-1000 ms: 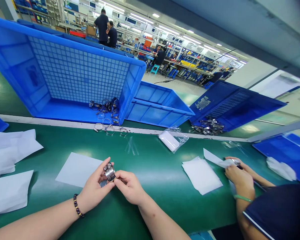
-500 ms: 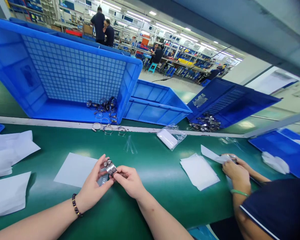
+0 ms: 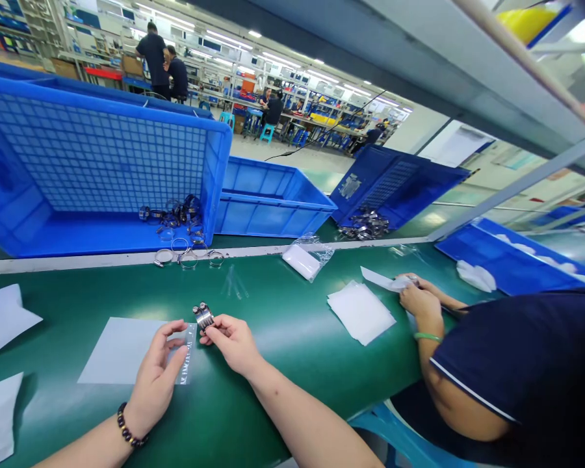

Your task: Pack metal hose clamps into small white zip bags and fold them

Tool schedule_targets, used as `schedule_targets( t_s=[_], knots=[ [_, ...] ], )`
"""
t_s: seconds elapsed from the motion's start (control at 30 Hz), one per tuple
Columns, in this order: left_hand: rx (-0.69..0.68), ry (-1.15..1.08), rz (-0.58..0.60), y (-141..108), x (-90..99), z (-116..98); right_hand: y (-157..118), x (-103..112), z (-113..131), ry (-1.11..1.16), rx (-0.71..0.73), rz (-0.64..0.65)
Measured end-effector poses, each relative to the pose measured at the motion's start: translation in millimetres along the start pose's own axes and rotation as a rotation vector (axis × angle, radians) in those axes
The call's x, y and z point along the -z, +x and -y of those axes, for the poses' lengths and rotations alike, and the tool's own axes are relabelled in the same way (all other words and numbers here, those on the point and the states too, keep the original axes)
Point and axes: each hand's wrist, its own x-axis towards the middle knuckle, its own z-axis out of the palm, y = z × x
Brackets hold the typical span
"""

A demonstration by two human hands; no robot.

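Here we are, looking out from my own head, forward and down onto the green table point(image 3: 273, 312), in one wide view! My left hand point(image 3: 156, 377) sits close in, left of centre in the lower half, and my right hand point(image 3: 234, 341) is just beside it, both forearms running in from the bottom edge. The blue crate point(image 3: 102, 162) stands farther off, upper left, with the workroom point(image 3: 253, 143) far behind it along the top. Everything's leaning, the overhead beam point(image 3: 394, 71) sloping down rightward, and a co-worker's sleeve point(image 3: 497, 351) fills the near lower right!
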Motion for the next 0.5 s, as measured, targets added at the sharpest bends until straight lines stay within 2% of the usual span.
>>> schedule_targets(
  t_s=[0.27,0.33,0.43,0.5],
  knots=[
    [-0.138,0.129,0.089,1,2.9,-2,3,2,-1,-0.060,0.048,-0.057],
    [-0.137,0.161,0.082,2,4.0,-6,2,2,0,-0.080,0.056,-0.052],
    [-0.101,0.242,0.012,5,7.7,-17,0,2,1,-0.119,0.060,-0.033],
    [-0.072,0.348,0.018,8,11.9,-28,-3,3,3,-0.177,0.088,-0.021]
  ],
)
